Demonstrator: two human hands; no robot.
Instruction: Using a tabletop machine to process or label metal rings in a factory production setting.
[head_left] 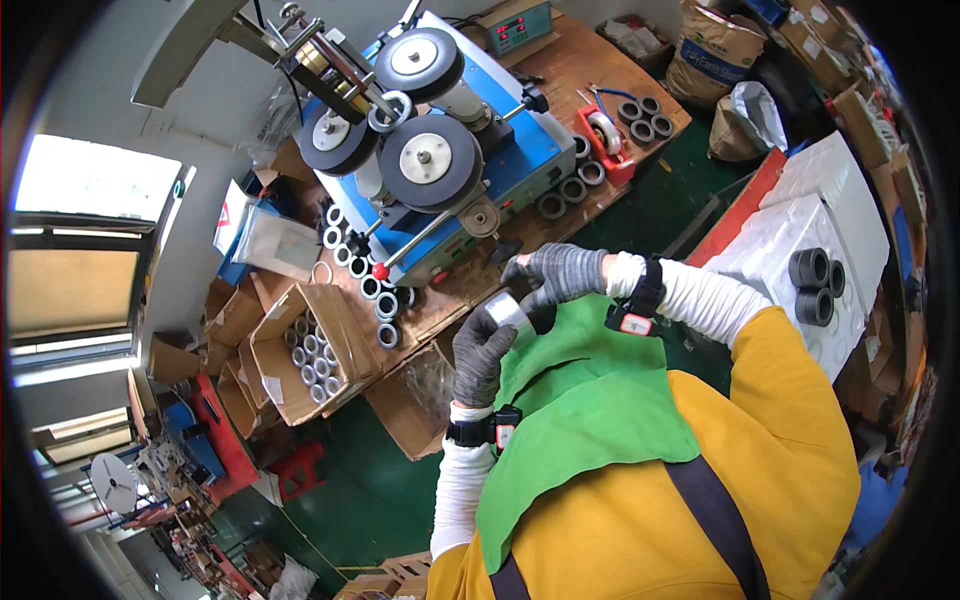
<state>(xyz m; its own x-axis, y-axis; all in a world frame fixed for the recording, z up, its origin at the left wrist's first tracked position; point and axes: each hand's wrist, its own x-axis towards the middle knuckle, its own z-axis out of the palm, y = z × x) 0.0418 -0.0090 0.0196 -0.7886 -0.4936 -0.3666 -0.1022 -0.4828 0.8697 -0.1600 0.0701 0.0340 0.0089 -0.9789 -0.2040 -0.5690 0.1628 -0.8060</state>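
Both my hands wear grey knit gloves, in front of the blue winding machine [520, 165]. My left hand [478, 355] is closed around a silver-white ring-shaped roll [506, 311], its side turned up. Just right of the roll is my right hand [566, 274], thumb and forefinger spread apart near its edge; I see nothing between them. On the machine, dark round rollers [455, 165] with white hubs surround a pale ring [390, 112]. White-and-black rings [387, 307] stand in rows along the machine's left side.
A cardboard box [275, 360] of silver rings stands left of the wooden bench [450, 300]. At right on the bench are a red tape dispenser [612, 160], blue-handled pliers [600, 100] and black rings [552, 206]. More black rings [815, 285] sit on white foam blocks [770, 240].
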